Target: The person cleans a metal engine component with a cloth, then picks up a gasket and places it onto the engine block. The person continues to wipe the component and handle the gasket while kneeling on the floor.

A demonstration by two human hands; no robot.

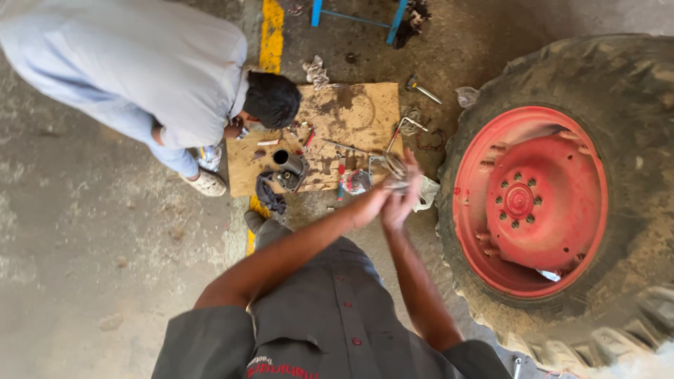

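Both hands raised together above plywood board point(351, 112). Right hand point(404, 200) fingers pinch small metal part point(397, 168), long axis unclear; left hand point(372, 203) alongside, touching, grip unreadable, blurred.

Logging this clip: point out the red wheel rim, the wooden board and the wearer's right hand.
red wheel rim point(531, 200): head view, on the centre disc.
wooden board point(351, 112): head view, bare top surface.
right hand point(404, 196): head view, middle of the hand.

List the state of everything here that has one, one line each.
Left hand: raised, pressed against the right hand, blurred.
Right hand: raised, fingers up; a metal ring-like part at its fingertips.
Tyre: lying flat, red rim up.
Wooden board: flat on floor, strewn with tools.
Co-worker: bent over the board.
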